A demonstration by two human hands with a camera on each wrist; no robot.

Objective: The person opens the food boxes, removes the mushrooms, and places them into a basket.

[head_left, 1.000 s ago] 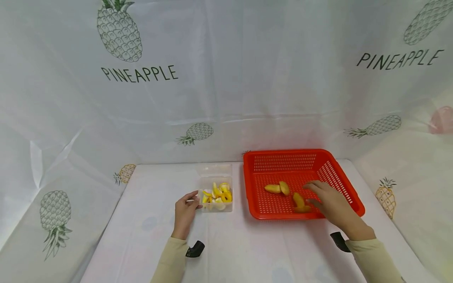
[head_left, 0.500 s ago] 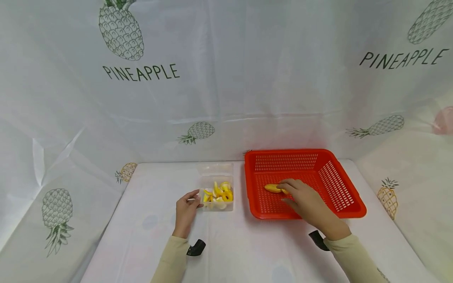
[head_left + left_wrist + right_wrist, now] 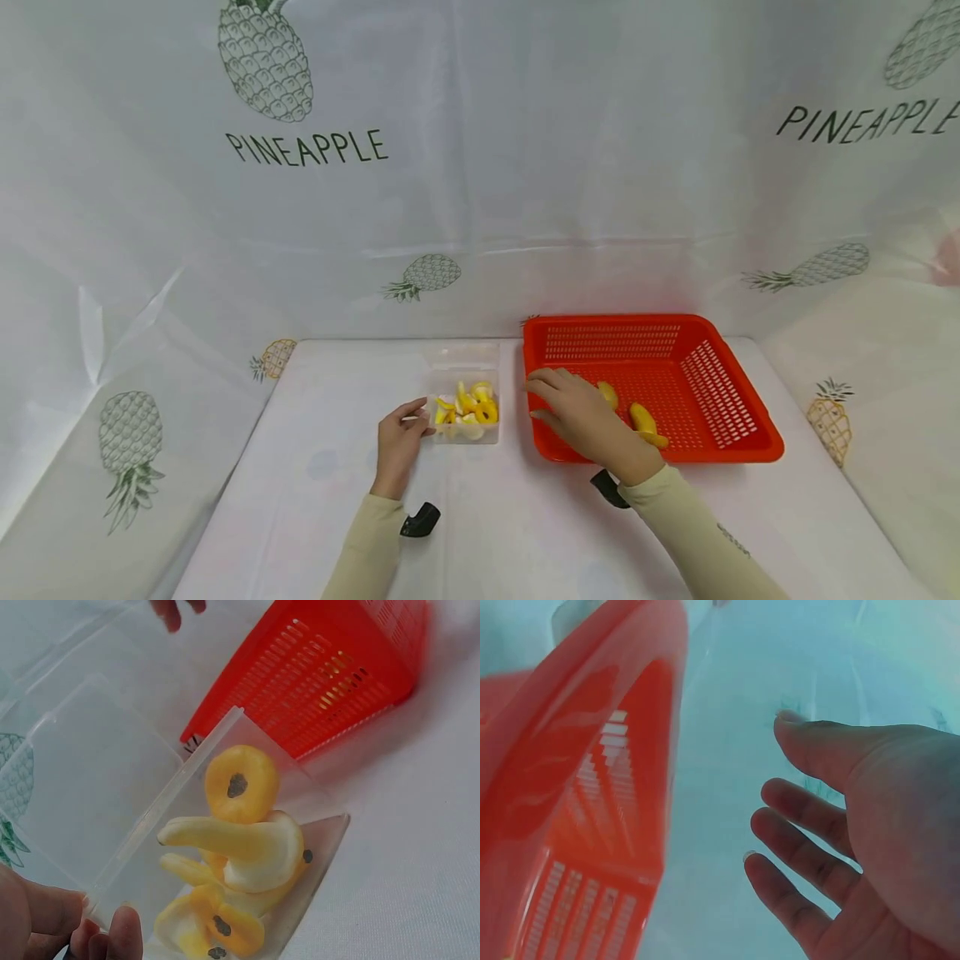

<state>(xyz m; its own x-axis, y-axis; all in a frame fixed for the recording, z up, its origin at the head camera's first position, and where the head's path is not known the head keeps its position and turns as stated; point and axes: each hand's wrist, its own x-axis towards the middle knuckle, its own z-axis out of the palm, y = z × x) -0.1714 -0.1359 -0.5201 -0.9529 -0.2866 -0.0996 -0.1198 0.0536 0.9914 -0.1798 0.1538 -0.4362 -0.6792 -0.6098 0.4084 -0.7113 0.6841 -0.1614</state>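
Note:
My left hand (image 3: pixel 400 446) grips the left side of a small clear plastic box (image 3: pixel 176 784), its thumb and fingers at the wall. Inside the box lie several glossy yellow-and-white pieces (image 3: pixel 259 851), some curved like bananas, one a ring (image 3: pixel 241 784) with a dark spot. Over the left part of a red basket (image 3: pixel 705 456) hovers my right hand (image 3: pixel 585 417), fingers spread and loosely bent, with nothing between them in the right wrist view. Small yellow banana-like pieces (image 3: pixel 642 418) lie on the basket floor, partly hidden by that hand.
The box's clear lid (image 3: pixel 461 356) lies folded back behind it. A narrow strip of white-covered table (image 3: pixel 513 417) separates box and basket. Behind and at both sides hangs a white sheet (image 3: pixel 480 167) printed with pineapples.
My right hand has swept left across the basket from its right side to its left edge, uncovering the pieces on the right. My left hand stays at the box.

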